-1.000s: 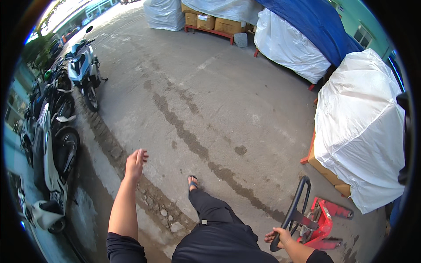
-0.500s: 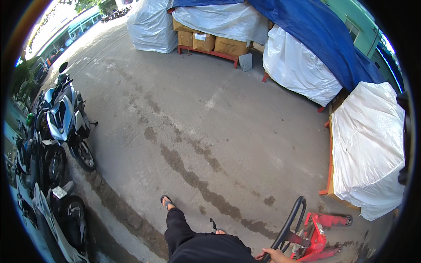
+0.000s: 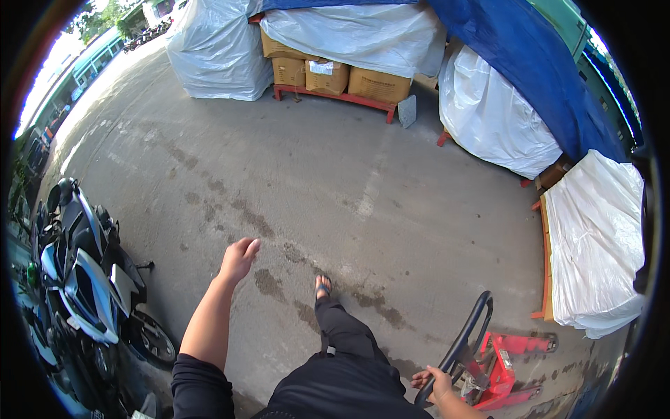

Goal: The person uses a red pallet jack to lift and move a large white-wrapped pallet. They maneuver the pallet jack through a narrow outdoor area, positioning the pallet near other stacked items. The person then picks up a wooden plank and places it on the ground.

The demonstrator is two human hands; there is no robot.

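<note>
My left hand [image 3: 239,260] swings out ahead of me over the concrete, its fingers loosely curled together and nothing visible in them. Low on the right, my right hand [image 3: 437,385] is at the black loop handle [image 3: 457,346] of a red pallet jack [image 3: 500,370]. Its fingers come round the near part of the loop, partly hidden by the hand itself. The jack's forks point to the right, and no load shows on them. One sandalled foot [image 3: 322,286] is forward on the ground.
Parked motorbikes [image 3: 87,279] line the left side. Ahead, cartons [image 3: 326,77] sit on a red rack under white sheeting and a blue tarp [image 3: 513,59]. A white-covered stack [image 3: 593,244] stands at the right, beyond the jack. Damp streaks cross the concrete [image 3: 279,160].
My left arm has swung forward into view. I have stepped ahead, the other foot now leading; the motorbikes have slid nearer and lower. My right hand and the pallet jack have come along with me.
</note>
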